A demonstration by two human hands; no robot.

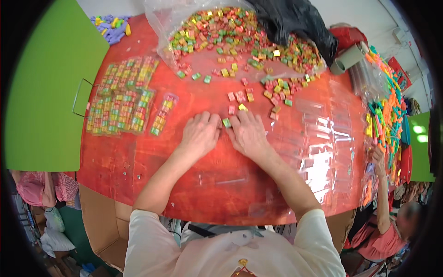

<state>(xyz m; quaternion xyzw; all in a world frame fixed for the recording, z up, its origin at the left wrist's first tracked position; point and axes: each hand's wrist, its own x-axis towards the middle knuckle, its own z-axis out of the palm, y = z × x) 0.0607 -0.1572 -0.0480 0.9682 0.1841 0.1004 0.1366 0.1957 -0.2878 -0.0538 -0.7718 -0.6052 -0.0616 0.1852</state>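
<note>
My left hand [200,133] and my right hand [249,135] rest close together over the middle of the red table, fingers curled downward. Between them a small green foil-wrapped square [226,123] shows at the thumb and index finger of my right hand. A reddish bit peeks out by the left fingertips, but what those fingers hold is hidden. Just beyond lie a yellow square [242,107] and a pink square [231,110]. Left of my left hand is a single clear strip [164,114] filled with coloured squares, beside a block of several filled strips [121,111].
Clear plastic strips [318,138] cover the right of the red table [184,198]. A plastic bag [161,32] spills many squares at the back. Colourful pieces [392,115] are heaped far right, where another person [380,235] reaches in. A green panel [41,92] stands left.
</note>
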